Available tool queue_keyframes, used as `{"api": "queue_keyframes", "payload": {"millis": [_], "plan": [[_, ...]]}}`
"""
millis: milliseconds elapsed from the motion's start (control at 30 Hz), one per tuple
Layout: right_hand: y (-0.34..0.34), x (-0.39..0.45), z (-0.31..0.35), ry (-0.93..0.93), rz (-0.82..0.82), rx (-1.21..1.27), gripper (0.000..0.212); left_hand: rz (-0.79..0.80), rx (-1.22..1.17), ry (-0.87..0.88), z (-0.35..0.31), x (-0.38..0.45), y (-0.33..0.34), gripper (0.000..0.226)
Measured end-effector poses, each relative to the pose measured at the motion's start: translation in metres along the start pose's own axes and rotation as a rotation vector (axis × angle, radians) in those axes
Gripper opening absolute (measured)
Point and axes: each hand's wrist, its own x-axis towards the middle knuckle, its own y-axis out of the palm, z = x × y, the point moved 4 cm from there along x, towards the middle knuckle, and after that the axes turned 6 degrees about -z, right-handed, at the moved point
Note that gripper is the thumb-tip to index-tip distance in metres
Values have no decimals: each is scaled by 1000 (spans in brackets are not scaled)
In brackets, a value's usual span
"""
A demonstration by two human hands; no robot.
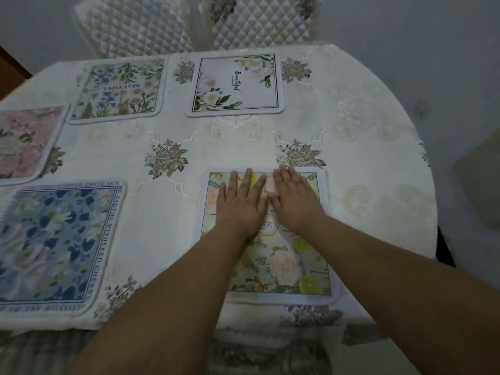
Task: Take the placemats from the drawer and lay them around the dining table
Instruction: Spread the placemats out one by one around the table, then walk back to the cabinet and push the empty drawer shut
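A yellow and pink floral placemat point(286, 266) lies flat near the table's front edge. My left hand point(242, 203) and my right hand point(296, 198) rest palm down on its far half, side by side, fingers spread, gripping nothing. Several other placemats lie on the table: a blue floral one point(54, 244) at the front left, a pink one point(24, 142) at the far left, a green and blue botanical one point(119, 89) at the back left, and a white one with roses point(235, 85) at the back centre.
The table wears a cream embroidered tablecloth point(365, 147) with a rounded right edge. Two quilted white chairs point(135, 25) point(259, 20) stand behind the far side. A dark wooden edge point(10, 69) shows at the left.
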Motion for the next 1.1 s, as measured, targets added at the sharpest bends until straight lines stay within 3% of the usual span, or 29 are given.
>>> {"api": "queue_keyframes", "payload": {"millis": [100, 200, 300, 367, 433, 500, 567, 633, 700, 800, 1100], "plan": [[0, -1, -26, 4, -83, -64, 71, -86, 23, -58, 17, 13, 4, 73], [-3, -12, -52, 156, -173, -64, 73, -167, 28, -175, 32, 10, 8, 83], [-6, -16, -59, 230, -203, -50, 73, -186, -9, -336, 38, 3, 7, 89], [-5, -18, -55, 223, -191, -41, 73, -176, -23, -350, 33, -8, 5, 89], [-7, -16, -55, 221, -149, -27, 73, -111, -24, -307, 32, -17, 3, 88], [-16, -7, -59, 209, -17, -40, 74, 74, -11, -277, 36, -8, -15, 87], [-40, 0, -58, 228, 153, -27, 75, 332, 32, -286, 40, 9, -61, 82], [-71, -9, -45, 258, 228, 28, 75, 399, 92, -305, 38, 9, -126, 67], [-108, -26, -19, 213, 186, 75, 71, 225, 128, -239, 25, -9, -189, 55], [-185, -54, 27, 138, 82, 147, 66, -33, -8, -223, -10, -76, -265, 53], [-443, -200, 140, -59, -172, 42, 86, -376, -41, -91, -94, -292, -439, 54]]}}
